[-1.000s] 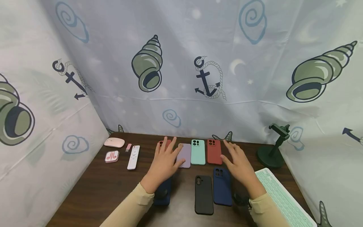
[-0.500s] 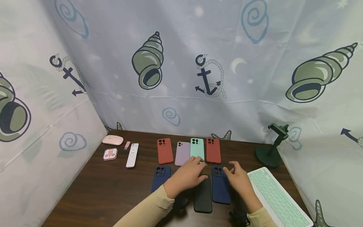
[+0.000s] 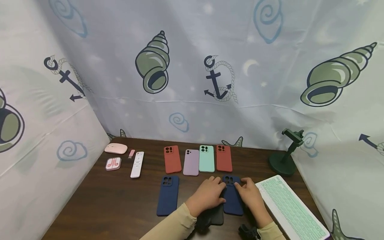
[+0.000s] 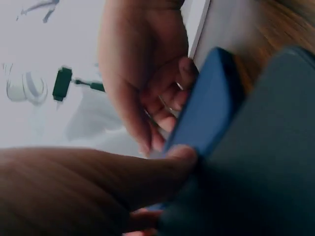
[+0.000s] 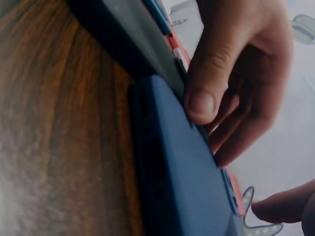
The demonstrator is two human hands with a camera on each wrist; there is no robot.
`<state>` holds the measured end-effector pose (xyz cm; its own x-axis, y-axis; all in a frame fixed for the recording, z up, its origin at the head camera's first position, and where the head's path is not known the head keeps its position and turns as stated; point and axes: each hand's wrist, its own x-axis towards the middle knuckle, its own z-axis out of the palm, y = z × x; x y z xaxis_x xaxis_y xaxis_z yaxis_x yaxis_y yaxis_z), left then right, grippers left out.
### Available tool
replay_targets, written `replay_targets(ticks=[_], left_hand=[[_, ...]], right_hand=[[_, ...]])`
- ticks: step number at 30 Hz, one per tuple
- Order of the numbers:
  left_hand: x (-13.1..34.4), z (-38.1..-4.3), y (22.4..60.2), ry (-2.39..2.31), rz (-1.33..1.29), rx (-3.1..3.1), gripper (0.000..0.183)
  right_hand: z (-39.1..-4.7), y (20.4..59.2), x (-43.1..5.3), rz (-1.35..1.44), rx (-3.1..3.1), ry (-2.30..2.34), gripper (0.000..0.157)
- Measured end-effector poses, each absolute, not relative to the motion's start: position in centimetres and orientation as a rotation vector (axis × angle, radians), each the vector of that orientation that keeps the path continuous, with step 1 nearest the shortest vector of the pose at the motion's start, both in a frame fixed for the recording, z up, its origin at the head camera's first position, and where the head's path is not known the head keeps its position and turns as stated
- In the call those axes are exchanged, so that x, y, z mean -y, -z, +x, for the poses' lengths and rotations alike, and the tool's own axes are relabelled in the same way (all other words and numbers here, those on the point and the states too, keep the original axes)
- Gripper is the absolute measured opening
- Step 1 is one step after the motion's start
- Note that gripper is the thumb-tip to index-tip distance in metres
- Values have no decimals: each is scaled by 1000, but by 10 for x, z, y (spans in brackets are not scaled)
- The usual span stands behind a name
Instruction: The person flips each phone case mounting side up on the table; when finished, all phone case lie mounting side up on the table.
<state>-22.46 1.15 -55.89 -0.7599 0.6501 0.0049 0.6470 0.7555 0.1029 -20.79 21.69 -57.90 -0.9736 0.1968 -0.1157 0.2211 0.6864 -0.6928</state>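
A dark blue phone case point(image 3: 232, 198) lies in the front row of the brown table point(image 3: 120, 206). My left hand point(image 3: 211, 193) grips its left edge, thumb point(image 5: 204, 98) on top, and covers most of a black case point(image 3: 214, 216). My right hand point(image 3: 249, 193) holds its right edge with curled fingers point(image 4: 167, 98). In the left wrist view the blue case point(image 4: 206, 108) looks slightly raised beside the black case point(image 4: 256, 162). A second dark blue case point(image 3: 167, 195) lies to the left, untouched.
In the back row lie a red case point(image 3: 172, 159), a lilac case point(image 3: 191, 162), a mint case point(image 3: 207, 158) and another red case point(image 3: 224, 158). A mint keyboard point(image 3: 289, 208) and green phone stand point(image 3: 285, 156) sit right; a pink mouse point(image 3: 115, 148), earbuds box point(image 3: 113, 163) and white remote point(image 3: 136, 164) left.
Both hands drew back from the back row to the front row. They closed in from either side on the right dark blue case and took hold of it.
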Motion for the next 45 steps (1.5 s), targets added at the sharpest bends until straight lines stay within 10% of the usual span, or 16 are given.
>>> replay_targets(ticks=[14, 25, 37, 45], left_hand=[[-3, -220, 569, -345, 1045, -2907, 44], [0, -224, 567, -367, 1117, -2902, 48], [-1, -224, 560, -547, 1175, -2805, 89], [0, -226, 557, -755, 1068, -2699, 83]], right_hand=[[-204, 590, -212, 267, -2998, 1044, 44], [-206, 597, -220, 186, -2623, 1873, 32], [-205, 598, -223, -207, -2275, 1981, 47], [-206, 596, -215, -229, -2469, 1763, 45]])
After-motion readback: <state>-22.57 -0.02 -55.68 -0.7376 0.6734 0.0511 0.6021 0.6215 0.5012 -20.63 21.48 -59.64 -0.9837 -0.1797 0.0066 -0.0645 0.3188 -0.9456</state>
